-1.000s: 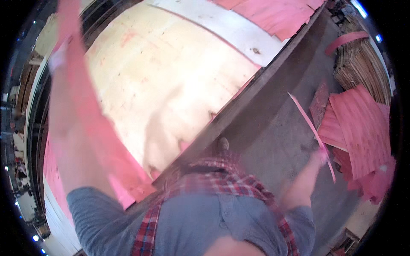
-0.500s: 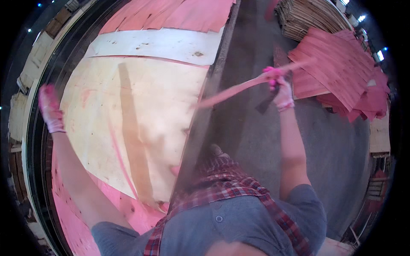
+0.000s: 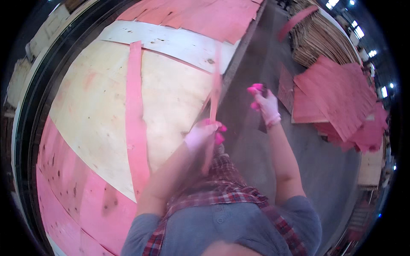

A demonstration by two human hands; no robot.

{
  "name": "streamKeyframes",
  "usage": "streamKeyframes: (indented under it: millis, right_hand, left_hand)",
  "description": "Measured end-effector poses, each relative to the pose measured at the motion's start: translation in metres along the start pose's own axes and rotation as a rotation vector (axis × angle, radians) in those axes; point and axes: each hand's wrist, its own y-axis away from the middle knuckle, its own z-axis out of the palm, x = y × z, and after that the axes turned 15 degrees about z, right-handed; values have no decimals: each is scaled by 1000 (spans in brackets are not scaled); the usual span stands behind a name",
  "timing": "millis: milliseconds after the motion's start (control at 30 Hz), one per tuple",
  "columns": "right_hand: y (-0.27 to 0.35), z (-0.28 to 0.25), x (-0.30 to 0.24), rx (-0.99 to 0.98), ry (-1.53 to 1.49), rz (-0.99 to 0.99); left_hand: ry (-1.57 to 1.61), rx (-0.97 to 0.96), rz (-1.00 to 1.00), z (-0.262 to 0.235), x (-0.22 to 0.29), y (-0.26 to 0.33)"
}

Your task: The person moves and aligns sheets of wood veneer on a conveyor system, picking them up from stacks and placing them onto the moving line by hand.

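My left hand [image 3: 204, 133], in a white glove with pink fingers, is closed around a narrow pink veneer strip [image 3: 215, 91], blurred by motion, at the edge of the stack. To its right, my right hand [image 3: 265, 104] is gloved the same way and closed on a dark, flat tool [image 3: 262, 124], mostly hidden; its kind is unclear. A wider pink veneer strip [image 3: 136, 119] lies lengthwise over the large pale veneer sheet [image 3: 94, 111]. Across the far end of that sheet runs a whitish veneer piece [image 3: 166, 40].
Pink veneer sheets [image 3: 81, 192] lie at the near left, and more pink veneer [image 3: 196, 17] at the far end. Beyond the grey floor [image 3: 311, 179] on the right are loose pink sheets [image 3: 337, 94] and a tall stack of tan veneer [image 3: 320, 38].
My left hand has come from the far left edge to the middle and now grips the narrow strip, which my right hand held before. A wide pink strip now shows on the pale sheet.
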Motion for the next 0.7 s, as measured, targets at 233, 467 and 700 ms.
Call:
streamKeyframes:
  millis: [233, 467, 700]
  right_hand:
    - [-94, -66, -76, -116, 1314, -641]
    - [-213, -141, -36, -403, 1612, -380]
    - [-270, -128, 13, -659, 967, 526]
  left_hand:
    - [-1074, -182, -359, -11, 56, -82]
    - [-1539, -168, -258, 4, 87, -196]
    - [-616, 879, 842, 53, 113, -184]
